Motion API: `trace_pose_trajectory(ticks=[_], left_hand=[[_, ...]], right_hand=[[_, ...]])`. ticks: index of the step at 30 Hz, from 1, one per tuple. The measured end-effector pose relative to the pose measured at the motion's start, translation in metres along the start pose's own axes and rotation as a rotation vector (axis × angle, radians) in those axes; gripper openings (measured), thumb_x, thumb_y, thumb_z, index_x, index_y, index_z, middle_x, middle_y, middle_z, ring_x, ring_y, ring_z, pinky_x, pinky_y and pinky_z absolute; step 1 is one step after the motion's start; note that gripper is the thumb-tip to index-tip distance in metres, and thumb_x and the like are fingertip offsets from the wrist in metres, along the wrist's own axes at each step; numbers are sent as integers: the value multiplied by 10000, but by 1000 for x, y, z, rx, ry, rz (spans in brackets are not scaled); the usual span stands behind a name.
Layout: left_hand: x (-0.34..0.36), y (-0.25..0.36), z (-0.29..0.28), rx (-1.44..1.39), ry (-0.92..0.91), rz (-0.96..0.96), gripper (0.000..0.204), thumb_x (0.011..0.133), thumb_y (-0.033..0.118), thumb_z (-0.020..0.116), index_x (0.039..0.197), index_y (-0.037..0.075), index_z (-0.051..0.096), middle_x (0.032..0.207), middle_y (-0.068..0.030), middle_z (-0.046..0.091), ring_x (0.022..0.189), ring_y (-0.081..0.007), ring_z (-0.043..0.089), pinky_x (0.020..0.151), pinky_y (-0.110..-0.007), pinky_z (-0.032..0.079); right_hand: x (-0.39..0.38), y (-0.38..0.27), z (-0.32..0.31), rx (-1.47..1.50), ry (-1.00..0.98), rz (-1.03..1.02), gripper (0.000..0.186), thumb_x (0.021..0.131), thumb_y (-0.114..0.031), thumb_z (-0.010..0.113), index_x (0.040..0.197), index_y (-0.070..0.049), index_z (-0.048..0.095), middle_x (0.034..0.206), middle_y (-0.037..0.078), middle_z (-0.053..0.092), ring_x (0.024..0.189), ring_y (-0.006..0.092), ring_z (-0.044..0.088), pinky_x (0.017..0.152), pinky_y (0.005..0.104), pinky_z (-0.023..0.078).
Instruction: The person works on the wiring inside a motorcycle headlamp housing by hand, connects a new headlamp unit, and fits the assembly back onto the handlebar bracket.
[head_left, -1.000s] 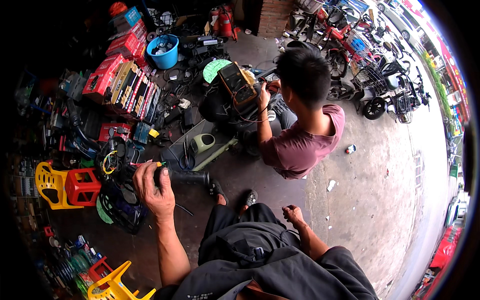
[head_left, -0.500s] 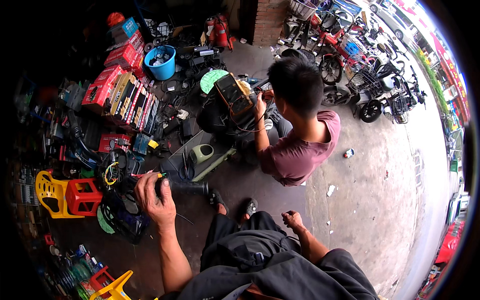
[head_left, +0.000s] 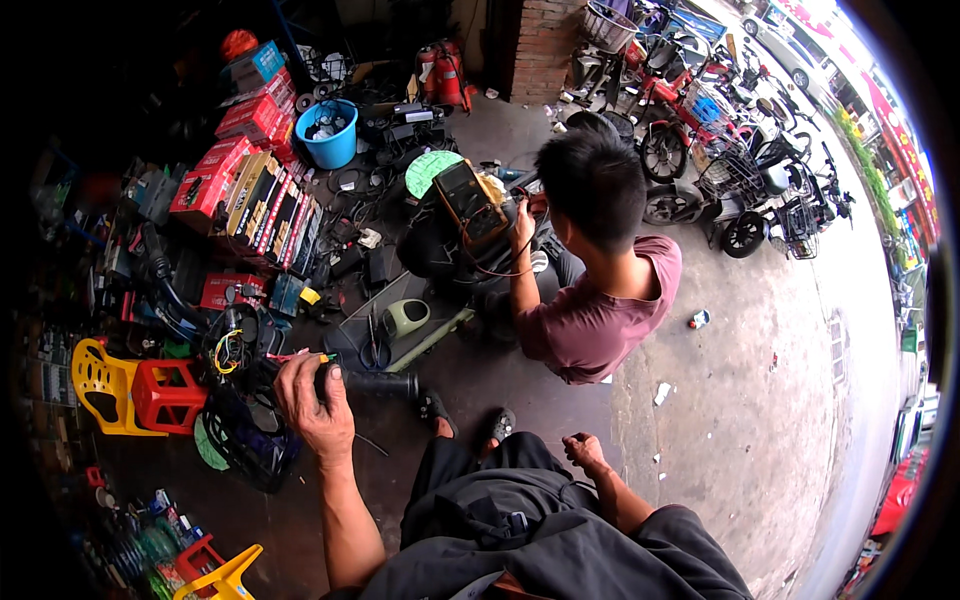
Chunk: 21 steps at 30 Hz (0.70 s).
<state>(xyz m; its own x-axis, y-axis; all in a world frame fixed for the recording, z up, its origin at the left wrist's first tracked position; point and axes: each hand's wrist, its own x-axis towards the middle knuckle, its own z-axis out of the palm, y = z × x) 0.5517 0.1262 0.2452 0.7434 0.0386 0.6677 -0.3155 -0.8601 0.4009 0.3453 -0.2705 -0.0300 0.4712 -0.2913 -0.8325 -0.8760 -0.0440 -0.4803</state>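
Note:
My left hand (head_left: pixel 312 402) is closed around the end of a black handlebar grip (head_left: pixel 378 384) that sticks out to the right, with coloured wires (head_left: pixel 228 350) bundled at its left end. My right hand (head_left: pixel 583 452) rests loosely closed on my right knee with nothing in it. My legs in dark trousers (head_left: pixel 500 500) stretch forward, feet in sandals (head_left: pixel 438 412). In front of me another person in a maroon shirt (head_left: pixel 600 320) crouches and holds a yellow-black meter (head_left: pixel 472 205) over a dark scooter part.
Red and black boxes (head_left: pixel 250 190) line the left, with a blue bucket (head_left: pixel 328 135) behind. A yellow stool (head_left: pixel 98 385) and red stool (head_left: pixel 165 392) stand at left, a black helmet (head_left: pixel 245 450) below my hand. Parked scooters (head_left: pixel 740 170) fill the upper right; bare concrete (head_left: pixel 760 400) lies right.
The view has shifted slightly. My left hand stays gripped on the black handle and my right hand stays on my knee. The other person keeps working at the meter.

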Motion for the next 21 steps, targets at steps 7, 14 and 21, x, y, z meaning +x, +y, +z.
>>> trace_pose_trajectory(ticks=[7,14,21], left_hand=[[3,2,0,13,6,5,213,903,174,645,1028,3,626,1043,-132,609,998,-317,580,899,-435,445],[1,1,1,-3,16,0,204,906,171,642,1015,-1,633,1038,-131,610,985,-315,583,885,-430,450],[3,2,2,-5,4,3,203,909,167,636,1021,-2,629,1036,-132,612,987,-319,585,882,-426,451]], right_hand=[[5,3,-2,-4,-19,-7,356,876,-299,668,1021,24,632,776,70,649,642,164,601,520,293,470],[2,3,-3,15,0,-9,363,848,-305,663,989,29,648,736,57,645,599,143,591,523,290,476],[11,8,-2,18,-19,-9,381,847,-318,659,993,34,651,747,58,650,607,144,598,523,292,481]])
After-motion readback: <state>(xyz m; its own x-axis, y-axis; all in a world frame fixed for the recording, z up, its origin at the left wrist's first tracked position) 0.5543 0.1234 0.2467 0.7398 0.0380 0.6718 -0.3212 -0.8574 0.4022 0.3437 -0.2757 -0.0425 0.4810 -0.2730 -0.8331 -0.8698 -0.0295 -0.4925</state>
